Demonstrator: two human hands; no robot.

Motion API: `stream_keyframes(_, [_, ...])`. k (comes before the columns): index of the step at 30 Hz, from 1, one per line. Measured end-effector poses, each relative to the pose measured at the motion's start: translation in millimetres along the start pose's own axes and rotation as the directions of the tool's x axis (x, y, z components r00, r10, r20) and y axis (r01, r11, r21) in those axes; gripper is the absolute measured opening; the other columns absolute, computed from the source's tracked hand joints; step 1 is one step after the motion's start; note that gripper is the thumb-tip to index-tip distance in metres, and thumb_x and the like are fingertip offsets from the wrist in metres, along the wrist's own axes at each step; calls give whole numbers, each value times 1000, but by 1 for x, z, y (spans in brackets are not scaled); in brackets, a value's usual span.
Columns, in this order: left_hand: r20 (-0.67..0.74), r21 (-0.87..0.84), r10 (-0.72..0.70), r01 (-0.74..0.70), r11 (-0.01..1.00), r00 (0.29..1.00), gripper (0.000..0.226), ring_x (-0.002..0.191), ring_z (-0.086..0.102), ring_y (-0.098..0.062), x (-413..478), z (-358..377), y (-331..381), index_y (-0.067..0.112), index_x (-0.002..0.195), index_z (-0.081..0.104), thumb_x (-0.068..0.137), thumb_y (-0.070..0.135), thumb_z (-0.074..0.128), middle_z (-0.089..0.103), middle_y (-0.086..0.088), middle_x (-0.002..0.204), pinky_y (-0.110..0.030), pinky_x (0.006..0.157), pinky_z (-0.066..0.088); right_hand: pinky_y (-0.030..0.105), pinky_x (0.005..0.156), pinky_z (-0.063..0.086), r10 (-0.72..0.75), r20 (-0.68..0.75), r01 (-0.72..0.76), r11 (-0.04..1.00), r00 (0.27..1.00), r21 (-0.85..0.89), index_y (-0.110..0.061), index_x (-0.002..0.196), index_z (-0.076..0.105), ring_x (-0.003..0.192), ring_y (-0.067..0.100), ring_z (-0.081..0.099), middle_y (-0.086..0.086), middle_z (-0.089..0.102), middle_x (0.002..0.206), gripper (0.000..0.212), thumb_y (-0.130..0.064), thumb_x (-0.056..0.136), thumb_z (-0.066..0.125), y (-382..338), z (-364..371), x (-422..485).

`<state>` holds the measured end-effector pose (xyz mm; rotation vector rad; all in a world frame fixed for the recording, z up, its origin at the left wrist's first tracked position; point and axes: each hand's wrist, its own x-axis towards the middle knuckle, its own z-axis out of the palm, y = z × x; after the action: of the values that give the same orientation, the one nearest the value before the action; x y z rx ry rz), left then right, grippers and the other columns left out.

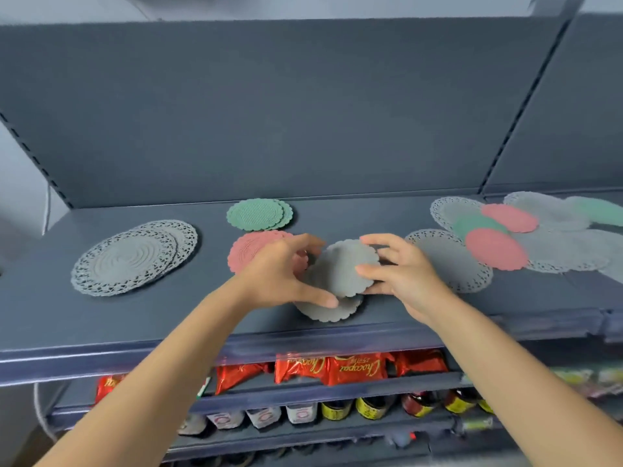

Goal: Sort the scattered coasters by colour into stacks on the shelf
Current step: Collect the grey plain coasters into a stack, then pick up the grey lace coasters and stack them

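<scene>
On the grey shelf (141, 318), near its front edge, both hands meet over a small grey coaster (344, 267). The left hand (279, 274) pinches its left edge with thumb below and fingers curled above; the right hand (401, 274) grips the right edge the same way. The coaster is tilted, and it partly covers another grey coaster (327, 310) lying flat beneath, so only that one's lower rim shows. The left hand hides much of a pink stack (249, 252); how many pink pieces it holds cannot be told. Behind it sits a green stack (258, 214), and far left a pile of large lacy grey mats (131, 257). To the right lies an unsorted overlapping heap (505, 237) of grey, pink and green pieces, blurred and cut off at the frame edge. Below, red snack packets (340, 367) and bottles (371, 407) are half hidden by shelf lips and forearms.
</scene>
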<state>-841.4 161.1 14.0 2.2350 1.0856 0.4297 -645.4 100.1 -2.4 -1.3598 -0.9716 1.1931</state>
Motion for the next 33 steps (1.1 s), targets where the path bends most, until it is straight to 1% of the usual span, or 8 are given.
stream_keyframes(3, [-6,0,52,-52,999,999,80,106,51,-2,-7,-7,-2,22,125,56,56,51,83,59,15,114,-9,86,37,37,62,59,-84,-93,48,940,992,-337,-18,121,55,77,21,63,8,62,101,50,2,78,71,11,11,-4])
stream_keyframes(7, [-21,90,97,-95,991,995,85,111,51,-7,-12,-9,-4,20,126,57,56,63,78,60,11,118,-21,93,36,30,78,46,-336,-96,132,594,937,-793,-22,126,54,82,14,55,-6,56,117,46,-24,83,70,12,13,-16])
stream_keyframes(11, [3,208,174,-171,963,985,92,113,52,-15,-4,-3,5,23,129,54,54,75,62,60,6,121,-30,96,41,30,79,44,-357,-92,119,526,929,-842,-25,126,52,95,14,55,-5,53,125,39,-31,88,62,0,0,-30])
stream_keyframes(15, [21,308,255,-249,918,967,79,122,47,-20,16,16,32,24,132,50,68,70,59,56,4,128,-35,104,35,28,84,43,-364,-128,66,476,922,-877,-23,124,54,111,16,57,-7,54,130,36,-30,89,60,-10,-35,-44])
stream_keyframes(21, [52,394,281,-278,876,958,65,123,45,-21,58,66,89,23,136,44,82,56,59,54,3,132,-36,103,36,26,80,42,-360,-164,-5,404,919,-915,-22,127,53,113,16,56,-5,55,130,39,-32,90,59,-16,-109,-56])
stream_keyframes(27, [13,406,-109,94,909,994,63,120,46,-29,122,122,125,10,128,44,82,49,63,51,-9,127,-39,94,43,33,98,43,-232,3,86,349,973,-933,-22,131,51,120,15,52,-4,54,133,39,-27,93,55,-19,-184,-45])
stream_keyframes(31, [-16,332,-433,413,848,901,78,114,48,-29,154,127,137,6,121,42,65,45,81,50,-9,120,-35,85,44,35,101,42,-143,174,214,351,974,-911,-25,133,49,123,14,50,-8,51,136,40,-28,94,54,-9,-212,-27])
stream_keyframes(33, [-11,235,-510,498,835,860,73,98,54,-26,159,120,143,7,116,47,62,37,86,54,-8,106,-33,75,46,36,100,43,-135,219,254,362,966,-897,-25,136,46,124,14,49,-7,49,138,43,-30,93,54,-5,-218,-14])
